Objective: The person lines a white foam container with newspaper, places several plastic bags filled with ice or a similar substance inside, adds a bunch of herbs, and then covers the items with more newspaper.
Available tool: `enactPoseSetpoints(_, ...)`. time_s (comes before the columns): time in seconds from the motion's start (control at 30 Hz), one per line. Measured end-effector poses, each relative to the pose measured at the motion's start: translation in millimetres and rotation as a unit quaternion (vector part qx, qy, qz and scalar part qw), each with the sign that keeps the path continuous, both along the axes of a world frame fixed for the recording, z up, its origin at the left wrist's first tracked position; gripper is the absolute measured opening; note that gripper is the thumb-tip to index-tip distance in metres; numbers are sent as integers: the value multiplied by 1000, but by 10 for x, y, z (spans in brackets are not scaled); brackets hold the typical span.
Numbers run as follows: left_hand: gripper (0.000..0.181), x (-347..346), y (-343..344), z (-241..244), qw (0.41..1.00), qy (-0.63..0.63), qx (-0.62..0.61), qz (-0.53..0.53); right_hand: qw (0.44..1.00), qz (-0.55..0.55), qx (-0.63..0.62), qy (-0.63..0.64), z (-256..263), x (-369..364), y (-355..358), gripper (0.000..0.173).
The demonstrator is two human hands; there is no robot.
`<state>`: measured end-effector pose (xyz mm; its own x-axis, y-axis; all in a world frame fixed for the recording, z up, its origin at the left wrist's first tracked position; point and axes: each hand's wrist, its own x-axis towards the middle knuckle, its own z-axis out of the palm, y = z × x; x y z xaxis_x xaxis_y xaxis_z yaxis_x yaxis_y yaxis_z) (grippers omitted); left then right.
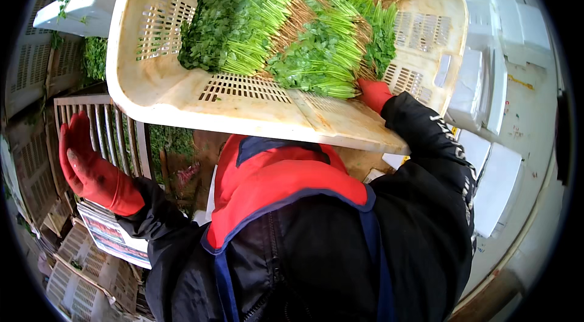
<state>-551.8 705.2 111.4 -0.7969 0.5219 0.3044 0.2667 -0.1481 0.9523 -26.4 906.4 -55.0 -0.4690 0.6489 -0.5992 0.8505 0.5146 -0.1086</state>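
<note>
A large off-white slotted plastic crate [150, 114] stands before me, tilted in view. Inside lie rows of coriander-like greens [248, 16] with pale green stems and brown roots. My right hand [375, 95], in a red rubber glove, reaches over the crate's near wall. It touches the root ends of the nearest bunch [319, 59], and its fingertips are partly hidden there, so a grip cannot be made out. Outside the crate, to the left, my left hand [93, 171] is raised in a matching soiled glove. Its fingers are extended and hold nothing.
A metal barred frame [107, 132] stands between my left hand and the crate. White foam boxes [492, 176] are stacked on the right, and more foam pieces [75, 12] lie upper left with greens. Several slotted crates [86, 272] and a printed box [114, 235] sit lower left.
</note>
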Motion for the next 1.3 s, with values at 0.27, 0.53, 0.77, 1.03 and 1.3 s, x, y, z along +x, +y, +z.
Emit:
enactPoseSetpoints(0.27,36,378,800,462,960,88,-18,-264,997,-43,8,69,-157,262,-26,27)
enactPoseSetpoints(0.53,27,981,1157,692,873,221,-74,-428,983,-53,-154,-89,-480,113,67,47)
enactPoseSetpoints(0.77,26,1349,1682,733,730,325,-147,-583,978,32,-181,-98,-142,25,146,29)
enactPoseSetpoints(1.03,58,2733,2656,-1017,568,374,-139,-720,990,66,-125,-14,187,0,56,21)
enactPoseSetpoints(1.3,90,3445,2144,-1687,475,431,-174,-747,990,-53,-128,37,18,136,40,26)
